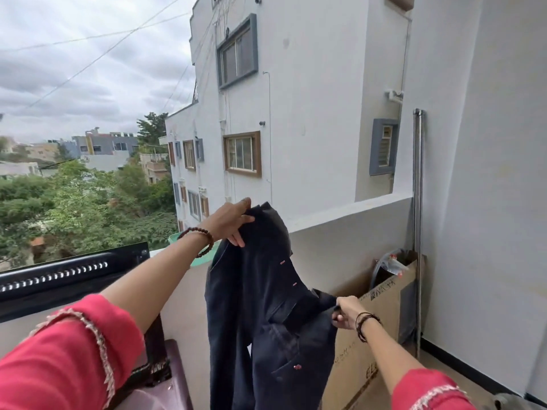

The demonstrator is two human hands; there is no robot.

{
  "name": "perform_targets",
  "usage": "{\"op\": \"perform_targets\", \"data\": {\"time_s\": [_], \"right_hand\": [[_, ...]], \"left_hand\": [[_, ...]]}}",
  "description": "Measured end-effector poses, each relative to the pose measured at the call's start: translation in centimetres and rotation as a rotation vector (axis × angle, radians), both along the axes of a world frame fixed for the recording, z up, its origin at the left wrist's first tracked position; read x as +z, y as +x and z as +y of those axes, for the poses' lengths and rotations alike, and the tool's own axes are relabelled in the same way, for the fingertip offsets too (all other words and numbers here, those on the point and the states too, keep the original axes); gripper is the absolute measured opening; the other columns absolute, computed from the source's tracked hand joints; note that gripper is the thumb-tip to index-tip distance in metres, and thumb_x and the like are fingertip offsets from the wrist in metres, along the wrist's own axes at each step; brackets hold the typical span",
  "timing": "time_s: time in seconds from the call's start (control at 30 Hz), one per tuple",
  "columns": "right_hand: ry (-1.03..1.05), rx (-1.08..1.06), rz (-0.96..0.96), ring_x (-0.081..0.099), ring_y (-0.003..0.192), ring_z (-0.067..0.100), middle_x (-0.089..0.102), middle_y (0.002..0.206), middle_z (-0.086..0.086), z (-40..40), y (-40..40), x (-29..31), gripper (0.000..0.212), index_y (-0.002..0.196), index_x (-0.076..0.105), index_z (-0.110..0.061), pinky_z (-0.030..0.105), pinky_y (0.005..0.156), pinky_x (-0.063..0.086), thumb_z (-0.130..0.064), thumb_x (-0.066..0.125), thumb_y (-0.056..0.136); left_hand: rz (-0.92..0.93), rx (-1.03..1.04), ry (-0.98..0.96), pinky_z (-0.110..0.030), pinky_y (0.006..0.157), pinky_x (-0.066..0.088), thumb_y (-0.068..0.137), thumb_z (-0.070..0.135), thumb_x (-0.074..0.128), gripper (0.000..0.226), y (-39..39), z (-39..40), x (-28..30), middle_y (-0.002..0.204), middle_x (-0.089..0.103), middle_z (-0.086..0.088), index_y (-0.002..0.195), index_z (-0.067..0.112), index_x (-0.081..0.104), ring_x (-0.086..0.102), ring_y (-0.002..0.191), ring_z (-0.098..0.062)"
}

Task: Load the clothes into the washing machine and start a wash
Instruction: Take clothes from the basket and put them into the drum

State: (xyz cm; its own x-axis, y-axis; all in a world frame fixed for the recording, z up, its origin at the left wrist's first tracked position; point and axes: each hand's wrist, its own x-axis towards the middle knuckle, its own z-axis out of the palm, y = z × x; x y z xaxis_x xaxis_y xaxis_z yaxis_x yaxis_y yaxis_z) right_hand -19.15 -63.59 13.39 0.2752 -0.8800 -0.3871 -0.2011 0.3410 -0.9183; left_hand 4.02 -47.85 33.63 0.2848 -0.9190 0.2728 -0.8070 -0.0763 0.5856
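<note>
The only writing in view is dark print on the side of the cardboard box [381,318] at lower right; the characters are skewed and too small to read. The dark blue shirt [263,306] bears no legible label, only small red stitched buttonholes down its front and one red button near its lower part.

The shirt hangs in the middle of the frame, held up in the air between both hands, in front of the parapet [349,229]. The left hand [229,221] is at the centre of the frame, raised, its grip closed on the top of the shirt near the collar: thumb and fingers pinch the cloth, some fingers pointing down over the fabric. A brown bead bracelet [201,241] circles that wrist. The right hand [344,312] is lower, right of centre, its grip curled tight round a bunched fold at the shirt's side, pulling it out to the right. Dark cords wrap that wrist. Both sleeves are red with pale trim.

At left, the washing machine [165,389] shows as a maroon top at the bottom edge, with its dark lid [68,273] standing up above it. A green tub [204,258] peeks out behind the left wrist. A metal pipe [418,232] stands upright at the wall on the right.
</note>
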Motion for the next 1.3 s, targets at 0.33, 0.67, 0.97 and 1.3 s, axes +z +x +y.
{"op": "perform_targets", "data": {"time_s": [0.33,0.67,0.97,1.3], "right_hand": [[-0.546,0.058,-0.121,0.066,0.082,0.032,0.068,0.091,0.022,3.2,4.5,15.3,0.020,0.091,0.064,0.004,0.043,0.078,0.057,-0.012,0.053,0.086],[-1.495,0.348,0.267,0.052,0.063,0.025,0.059,0.093,0.017,16.6,12.2,28.9,0.073,0.137,0.022,-0.013,0.034,0.053,0.042,0.008,0.047,0.072],[-2.112,0.303,0.658,0.025,0.137,0.037,0.023,0.150,0.018,26.8,17.7,39.0,0.097,0.151,-0.001,-0.017,0.041,0.113,0.028,0.003,0.061,0.078],[-2.233,0.231,0.639,0.016,0.143,0.032,0.019,0.154,0.015,36.7,23.1,49.0,0.082,0.151,-0.005,-0.017,0.037,0.118,0.014,-0.018,0.052,0.092]], "left_hand": [[0.140,0.384,-0.105,-0.045,0.079,0.055,0.094,-0.004,0.045,0.021,6.5,7.3,2.6,0.140,0.046,-0.017,0.110,0.001,0.032,0.057,0.114,-0.039],[-0.771,0.271,-0.291,-0.048,0.094,0.044,0.098,0.003,0.033,0.036,5.8,19.3,8.9,0.145,0.025,-0.022,0.133,-0.003,0.027,0.049,0.114,-0.036],[-1.102,0.788,-0.161,-0.032,0.103,0.039,0.066,0.023,0.083,0.091,7.6,31.5,18.1,0.155,-0.027,-0.001,0.135,0.016,0.025,0.014,0.142,-0.028],[-1.773,1.054,0.073,-0.022,0.111,0.024,0.081,0.023,0.069,0.076,7.0,40.6,27.9,0.156,-0.022,-0.007,0.139,0.021,0.019,0.017,0.140,-0.021]]}}
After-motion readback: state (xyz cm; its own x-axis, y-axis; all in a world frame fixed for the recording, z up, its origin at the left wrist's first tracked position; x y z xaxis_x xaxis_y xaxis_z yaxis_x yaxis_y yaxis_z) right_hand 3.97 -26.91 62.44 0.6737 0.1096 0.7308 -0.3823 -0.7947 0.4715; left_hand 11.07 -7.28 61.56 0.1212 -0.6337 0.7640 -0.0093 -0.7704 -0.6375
